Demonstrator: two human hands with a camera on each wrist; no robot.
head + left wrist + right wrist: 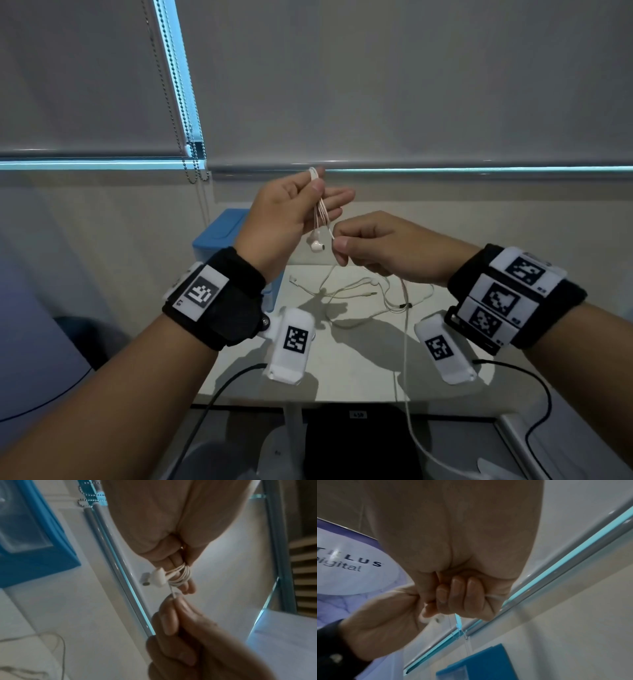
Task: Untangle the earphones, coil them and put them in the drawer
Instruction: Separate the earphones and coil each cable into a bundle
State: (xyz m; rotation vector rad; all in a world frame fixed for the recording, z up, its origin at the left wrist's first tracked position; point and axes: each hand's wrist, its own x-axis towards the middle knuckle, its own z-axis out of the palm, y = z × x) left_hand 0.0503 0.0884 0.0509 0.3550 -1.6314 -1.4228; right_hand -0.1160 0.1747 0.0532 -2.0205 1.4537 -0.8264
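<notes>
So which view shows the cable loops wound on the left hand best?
The left wrist view: the cable loops wrap the left hand's fingers, close up. The head view shows them smaller, hanging across the palm. The right wrist view shows almost nothing of them.

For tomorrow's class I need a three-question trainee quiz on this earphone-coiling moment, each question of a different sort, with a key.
1. True or false: the left hand holds loops of the thin white earphone cable wound round its fingers.
2. Multiple choice: the right hand is (A) flat on the table, (B) pinching the cable just below the coil, (C) opening the drawer.
3. Fill in: the blue plastic drawer unit stands at the white table's far ____ corner.

Key: 1 true. 2 B. 3 left. More white cables lie loose on the table, and two white earbuds dangle under the coil.
</notes>
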